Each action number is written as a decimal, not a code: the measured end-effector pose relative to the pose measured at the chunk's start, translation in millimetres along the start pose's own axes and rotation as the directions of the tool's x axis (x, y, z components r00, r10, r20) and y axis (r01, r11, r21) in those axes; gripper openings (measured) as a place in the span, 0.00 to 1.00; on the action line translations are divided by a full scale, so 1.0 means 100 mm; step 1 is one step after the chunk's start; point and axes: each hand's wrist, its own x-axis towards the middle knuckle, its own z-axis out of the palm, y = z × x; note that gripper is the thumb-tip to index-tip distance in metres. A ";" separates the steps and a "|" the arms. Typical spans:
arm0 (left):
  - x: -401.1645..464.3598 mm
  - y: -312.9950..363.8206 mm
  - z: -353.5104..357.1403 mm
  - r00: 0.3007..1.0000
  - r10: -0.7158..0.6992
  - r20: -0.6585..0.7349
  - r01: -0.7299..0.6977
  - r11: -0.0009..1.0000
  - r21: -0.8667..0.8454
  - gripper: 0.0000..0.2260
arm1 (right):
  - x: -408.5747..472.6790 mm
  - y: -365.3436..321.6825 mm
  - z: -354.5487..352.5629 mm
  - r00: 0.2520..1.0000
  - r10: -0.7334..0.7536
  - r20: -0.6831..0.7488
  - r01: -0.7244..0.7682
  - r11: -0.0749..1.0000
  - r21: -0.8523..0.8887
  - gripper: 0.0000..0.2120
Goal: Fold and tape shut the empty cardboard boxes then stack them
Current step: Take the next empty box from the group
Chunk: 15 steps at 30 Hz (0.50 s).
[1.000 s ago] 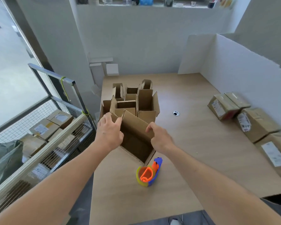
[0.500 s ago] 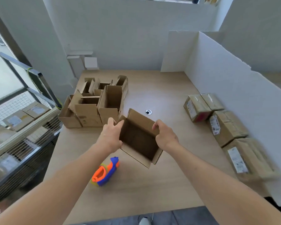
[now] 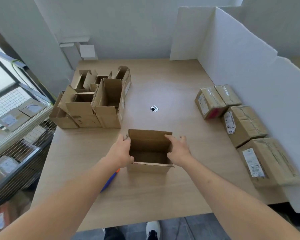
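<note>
1. Two hands hold our open box [image 3: 150, 149] at mid-counter [image 3: 171, 191]: our left hand [image 3: 121, 152] grips its left wall.
2. Our right hand [image 3: 177, 148] grips its right wall.
3. More open boxes [image 3: 93, 101] stand far left; taped boxes [image 3: 239, 122] line the right.

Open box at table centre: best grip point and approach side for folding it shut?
Grip the open box by its two side walls from above, left hand and right hand on opposite rims. It sits upright, mouth up, with the far flap standing and side walls exposed, so that probably leaves the flaps free.
</note>
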 end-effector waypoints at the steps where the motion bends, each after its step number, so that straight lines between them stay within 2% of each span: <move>1: 0.01 0.01 0.02 1.000 -0.004 -0.005 0.003 1.000 -0.008 0.17 | 0.02 0.02 -0.01 0.999 0.032 -0.028 -0.031 0.999 0.027 0.35; 4: 0.05 0.03 0.06 1.000 -0.003 -0.028 0.002 1.000 -0.026 0.17 | 0.07 0.06 -0.05 0.997 0.026 -0.078 -0.016 0.991 0.132 0.30; 7: 0.04 0.03 0.14 0.998 0.058 -0.003 -0.058 0.997 -0.046 0.28 | 0.07 0.05 -0.03 0.996 -0.072 -0.058 0.080 0.983 0.164 0.28; 10: 0.00 0.05 0.21 0.985 0.141 0.100 -0.143 0.990 0.015 0.34 | 0.05 0.01 0.05 0.990 -0.139 0.020 0.136 0.984 0.117 0.26; 12: 0.00 0.06 0.25 0.979 0.137 0.154 -0.148 0.987 0.061 0.38 | 0.05 -0.01 0.11 0.987 -0.152 0.050 0.151 0.988 0.029 0.25; 14: -0.01 0.06 0.24 0.975 0.125 0.183 -0.141 0.987 0.076 0.44 | 0.03 -0.07 0.12 0.987 -0.158 0.010 0.158 0.987 0.024 0.25; 15: 0.01 0.05 0.23 0.975 0.125 0.185 -0.143 0.986 0.087 0.42 | 0.02 -0.10 0.11 0.988 -0.153 -0.022 0.154 0.987 0.054 0.26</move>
